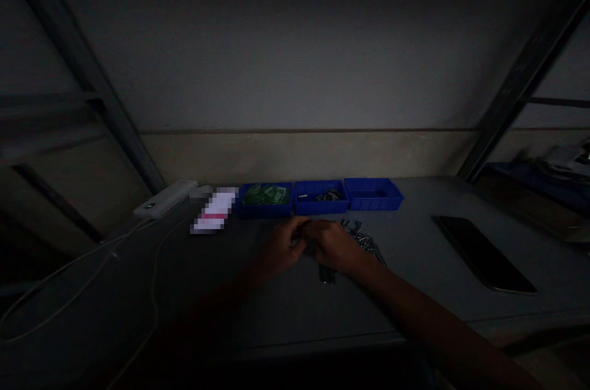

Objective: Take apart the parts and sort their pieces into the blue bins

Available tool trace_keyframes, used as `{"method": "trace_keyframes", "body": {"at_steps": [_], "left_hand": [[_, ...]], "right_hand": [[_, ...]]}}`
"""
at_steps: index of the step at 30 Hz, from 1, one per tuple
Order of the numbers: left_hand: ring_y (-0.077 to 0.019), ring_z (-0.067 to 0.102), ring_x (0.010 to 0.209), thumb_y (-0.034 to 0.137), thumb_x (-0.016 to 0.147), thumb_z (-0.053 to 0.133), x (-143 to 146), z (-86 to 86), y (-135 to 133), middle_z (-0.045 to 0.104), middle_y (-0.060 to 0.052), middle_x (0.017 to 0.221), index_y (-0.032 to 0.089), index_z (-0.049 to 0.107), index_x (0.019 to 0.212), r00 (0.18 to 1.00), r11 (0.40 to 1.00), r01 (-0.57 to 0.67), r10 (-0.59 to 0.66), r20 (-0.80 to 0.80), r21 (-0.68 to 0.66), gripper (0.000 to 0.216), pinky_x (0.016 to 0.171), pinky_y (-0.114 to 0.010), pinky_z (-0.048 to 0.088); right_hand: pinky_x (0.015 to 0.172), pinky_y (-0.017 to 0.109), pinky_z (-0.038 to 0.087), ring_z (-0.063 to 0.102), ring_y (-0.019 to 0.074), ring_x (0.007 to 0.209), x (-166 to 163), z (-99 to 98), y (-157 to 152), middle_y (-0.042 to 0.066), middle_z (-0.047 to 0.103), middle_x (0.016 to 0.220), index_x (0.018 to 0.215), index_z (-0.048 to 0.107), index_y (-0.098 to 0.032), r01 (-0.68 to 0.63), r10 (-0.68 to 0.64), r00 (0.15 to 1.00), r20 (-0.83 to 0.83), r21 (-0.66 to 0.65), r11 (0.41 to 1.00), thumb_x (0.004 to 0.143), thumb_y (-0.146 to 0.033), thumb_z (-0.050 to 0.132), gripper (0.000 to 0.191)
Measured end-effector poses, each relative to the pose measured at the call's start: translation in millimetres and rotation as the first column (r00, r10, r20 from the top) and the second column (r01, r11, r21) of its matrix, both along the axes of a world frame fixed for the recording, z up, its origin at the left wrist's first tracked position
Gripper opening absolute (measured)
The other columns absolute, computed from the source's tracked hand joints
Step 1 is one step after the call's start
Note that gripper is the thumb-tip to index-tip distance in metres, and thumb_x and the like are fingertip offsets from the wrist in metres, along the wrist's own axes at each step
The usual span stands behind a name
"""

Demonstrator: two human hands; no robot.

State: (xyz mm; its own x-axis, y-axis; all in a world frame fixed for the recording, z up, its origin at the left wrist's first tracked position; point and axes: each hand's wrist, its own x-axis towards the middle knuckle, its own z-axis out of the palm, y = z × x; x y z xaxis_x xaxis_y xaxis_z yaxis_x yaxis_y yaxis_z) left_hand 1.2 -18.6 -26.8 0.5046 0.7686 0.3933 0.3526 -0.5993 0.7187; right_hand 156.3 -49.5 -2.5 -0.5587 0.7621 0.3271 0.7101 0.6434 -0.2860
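My left hand (280, 250) and my right hand (338, 247) meet above the middle of the table, fingertips pinched together. Whatever they hold between them is too dark and too covered by the fingers to name. A loose pile of shiny metal pins or small cylinders (369, 244) lies just beyond and to the right of my right hand. Under that hand, a few dark metal pieces (327, 275) rest on the tabletop. Behind my hands stand a blue bin (265, 213) filled with green pieces and a second blue bin (321, 207) containing small metal parts.
A third blue bin (374, 201) ends the row on the right. To the left are a pixelated bright rectangle (216, 212), a long white device (166, 199) and loose white cables (154, 279). A dark flat tablet-like slab (483, 255) lies right. Metal frame posts flank the table.
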Motion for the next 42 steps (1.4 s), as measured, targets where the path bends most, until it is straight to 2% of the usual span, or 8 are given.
{"method": "trace_keyframes", "body": {"at_steps": [8, 14, 19, 27, 30, 34, 39, 42], "left_hand": [[-0.0196, 0.061, 0.087, 0.012, 0.072, 0.049, 2, 11.1, -4, 0.066, -0.009, 0.094, 0.014, 0.058, 0.100, 0.990, 0.995, -0.075, 0.082, -0.115, 0.068, 0.029, 0.076, -0.030, 0.048], [-0.0161, 0.062, 0.075, 0.017, 0.079, 0.045, -2, 13.3, 0, 0.067, -0.005, 0.083, 0.015, 0.061, 0.090, 0.995, 1.000, 0.000, 0.002, -0.100, 0.021, 0.019, 0.066, -0.024, 0.046], [-0.0149, 0.062, 0.075, 0.019, 0.080, 0.047, -7, 10.1, 8, 0.068, -0.002, 0.080, 0.017, 0.060, 0.094, 0.998, 0.998, -0.028, 0.025, -0.061, -0.058, 0.020, 0.067, -0.025, 0.045], [-0.0130, 0.060, 0.066, 0.026, 0.079, 0.049, -5, 8.9, 9, 0.065, -0.001, 0.071, 0.016, 0.061, 0.078, 0.991, 0.995, -0.097, 0.095, -0.098, -0.013, 0.016, 0.062, -0.023, 0.044], [-0.0122, 0.058, 0.062, 0.025, 0.077, 0.051, -4, 8.2, 9, 0.063, 0.001, 0.067, 0.016, 0.058, 0.078, 0.986, 0.989, -0.148, 0.147, -0.084, -0.008, 0.011, 0.058, -0.022, 0.042], [-0.0118, 0.057, 0.060, 0.026, 0.076, 0.053, -4, 6.1, 10, 0.060, 0.001, 0.065, 0.016, 0.055, 0.076, 0.983, 0.985, -0.171, 0.171, -0.064, 0.005, 0.010, 0.056, -0.022, 0.042], [-0.0126, 0.058, 0.063, 0.026, 0.075, 0.054, -4, 6.8, 8, 0.062, 0.000, 0.068, 0.016, 0.055, 0.079, 0.988, 0.989, -0.144, 0.143, -0.050, -0.017, 0.010, 0.058, -0.022, 0.043], [-0.0134, 0.060, 0.069, 0.029, 0.082, 0.045, -3, 11.5, 3, 0.065, -0.002, 0.074, 0.016, 0.058, 0.084, 0.994, 0.996, -0.086, 0.084, -0.066, -0.031, 0.018, 0.063, -0.023, 0.044]], "right_hand": [[0.073, 0.026, 0.042, 0.059, 0.0179, 0.083, -3, 1.4, -3, 0.011, 0.063, 0.094, 0.099, 0.061, -0.012, 0.072, -0.073, 0.996, 0.044, 0.036, 0.997, 0.068, -0.005, 0.050, 0.033], [0.071, 0.023, 0.044, 0.061, 0.0147, 0.078, -1, -2.8, 0, 0.006, 0.067, 0.086, 0.095, 0.065, -0.017, 0.109, -0.105, 0.980, -0.166, 0.015, 0.994, 0.071, -0.001, 0.044, 0.035], [0.075, 0.025, 0.046, 0.063, 0.0141, 0.081, 5, -3.3, 4, 0.003, 0.069, 0.093, 0.097, 0.066, -0.021, 0.175, -0.163, 0.920, -0.355, 0.000, 0.985, 0.076, -0.005, 0.043, 0.035], [0.069, 0.024, 0.044, 0.062, 0.0137, 0.074, 7, -3.3, 6, 0.004, 0.069, 0.088, 0.102, 0.063, -0.017, 0.203, -0.210, 0.896, -0.390, -0.058, 0.977, 0.081, -0.017, 0.046, 0.027], [0.062, 0.022, 0.041, 0.059, 0.0122, 0.066, 7, -2.7, 7, 0.004, 0.068, 0.079, 0.092, 0.063, -0.016, 0.219, -0.233, 0.907, -0.351, -0.077, 0.973, 0.086, -0.027, 0.044, 0.024], [0.056, 0.022, 0.034, 0.052, 0.0106, 0.056, 9, -2.7, 9, 0.002, 0.060, 0.062, 0.068, 0.059, -0.015, 0.251, -0.262, 0.933, -0.245, -0.074, 0.965, 0.090, -0.031, 0.035, 0.036], [0.054, 0.021, 0.031, 0.051, 0.0105, 0.056, 9, -4.4, 9, 0.000, 0.058, 0.060, 0.066, 0.057, -0.016, 0.235, -0.243, 0.938, -0.247, -0.059, 0.970, 0.086, -0.023, 0.039, 0.028], [0.054, 0.021, 0.031, 0.051, 0.0105, 0.055, 10, -4.7, 8, 0.000, 0.058, 0.060, 0.066, 0.057, -0.016, 0.231, -0.234, 0.920, -0.314, -0.046, 0.972, 0.082, -0.017, 0.040, 0.024]]}}
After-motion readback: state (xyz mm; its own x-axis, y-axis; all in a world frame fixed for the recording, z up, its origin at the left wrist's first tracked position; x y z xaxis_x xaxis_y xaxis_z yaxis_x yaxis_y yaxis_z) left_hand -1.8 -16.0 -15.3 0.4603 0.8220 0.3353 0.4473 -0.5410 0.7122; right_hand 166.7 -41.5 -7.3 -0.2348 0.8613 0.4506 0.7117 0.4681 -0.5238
